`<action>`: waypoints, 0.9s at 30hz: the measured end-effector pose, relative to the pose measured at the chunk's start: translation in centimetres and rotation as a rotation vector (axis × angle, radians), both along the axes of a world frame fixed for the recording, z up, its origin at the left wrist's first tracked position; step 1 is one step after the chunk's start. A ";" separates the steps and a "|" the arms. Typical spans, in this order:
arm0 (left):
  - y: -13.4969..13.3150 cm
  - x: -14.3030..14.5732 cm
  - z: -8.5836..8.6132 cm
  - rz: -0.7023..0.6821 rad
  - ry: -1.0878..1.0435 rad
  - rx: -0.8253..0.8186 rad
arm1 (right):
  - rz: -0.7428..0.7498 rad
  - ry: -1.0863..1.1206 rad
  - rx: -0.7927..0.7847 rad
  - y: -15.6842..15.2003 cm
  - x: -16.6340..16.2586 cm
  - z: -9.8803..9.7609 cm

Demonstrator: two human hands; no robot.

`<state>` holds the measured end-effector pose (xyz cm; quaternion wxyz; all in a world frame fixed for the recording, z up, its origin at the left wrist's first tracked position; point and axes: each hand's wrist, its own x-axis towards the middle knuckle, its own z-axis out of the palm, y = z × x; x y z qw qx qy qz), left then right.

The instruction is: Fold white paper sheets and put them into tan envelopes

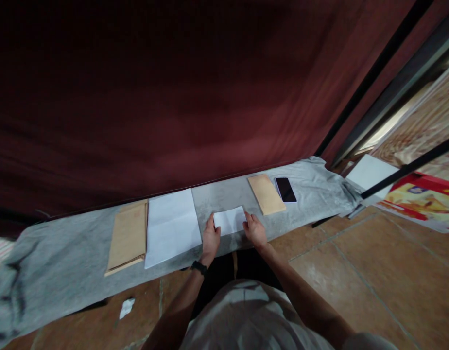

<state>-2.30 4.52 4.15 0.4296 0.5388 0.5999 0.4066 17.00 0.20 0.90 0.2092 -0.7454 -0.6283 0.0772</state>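
Observation:
A folded sheet of white paper (230, 221) is held level at the front of the cloth-covered table, one hand at each short end. My left hand (211, 235) pinches its left end, thumb on top. At the right end, my right hand (255, 229) grips the paper the same way, fingers partly hidden. To the left lies a stack of larger white paper (172, 226), beside several brown envelopes (128, 236). One more brown envelope (266, 194) rests right of my right hand.
A smartphone (286, 189) lies past the right envelope. Grey cloth (64, 255) covers the long narrow table, with a dark red curtain (195, 121) behind it. A red and yellow box (424, 199) stands at the right. A white scrap (127, 308) is on the tiled floor.

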 end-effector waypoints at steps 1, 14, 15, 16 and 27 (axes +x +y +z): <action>-0.1 0.0 -0.1 -0.022 0.095 0.039 | 0.021 -0.045 0.013 0.0 -0.1 -0.1; -2.3 1.2 -1.9 -0.109 0.391 0.275 | 0.373 -0.191 0.108 -1.2 -1.1 -1.2; -2.8 1.6 -2.0 -0.186 0.416 0.294 | 0.385 -0.206 0.103 -1.3 -1.1 -1.1; -3.3 2.1 -2.1 -0.279 0.454 0.312 | 0.406 -0.223 0.097 -1.3 -1.1 -1.1; -5.0 1.7 -3.3 -0.457 0.741 0.342 | 0.351 -0.234 0.099 -1.9 -0.2 -1.5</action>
